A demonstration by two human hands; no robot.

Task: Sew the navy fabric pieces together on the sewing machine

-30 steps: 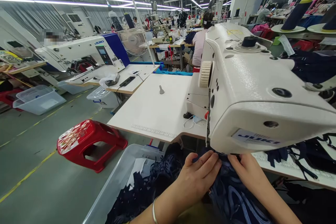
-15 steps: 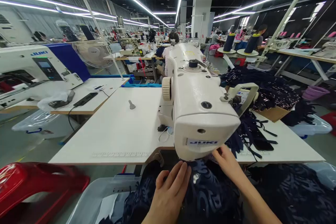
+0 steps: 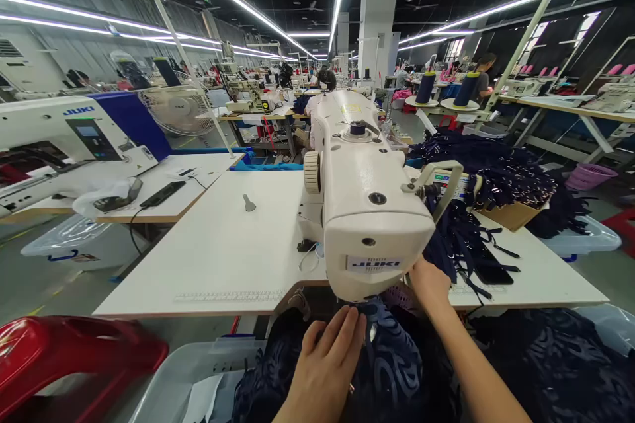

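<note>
Dark navy fabric with a swirling pattern (image 3: 397,357) hangs under the head of a white JUKI sewing machine (image 3: 377,231) and drapes over the front edge. On its upper left part lies my left hand (image 3: 327,357), fingers held together and pressed onto the cloth just below the machine head. My right hand (image 3: 430,285) is at the right side of the machine head, knuckles bent. Its fingertips are hidden behind the head, so what they touch cannot be seen. The needle area is hidden too.
Navy straps with metal rings (image 3: 491,165) lie heaped at the right, beside a black phone (image 3: 493,272). A small grey flat tool (image 3: 249,203) rests on the white table (image 3: 208,244). Lower left are a red stool (image 3: 74,357) and a clear plastic bin (image 3: 178,370).
My right hand has moved up along the right side of the machine head, its fingers now more hidden. My left hand stays on the fabric. The view has shifted slightly.
</note>
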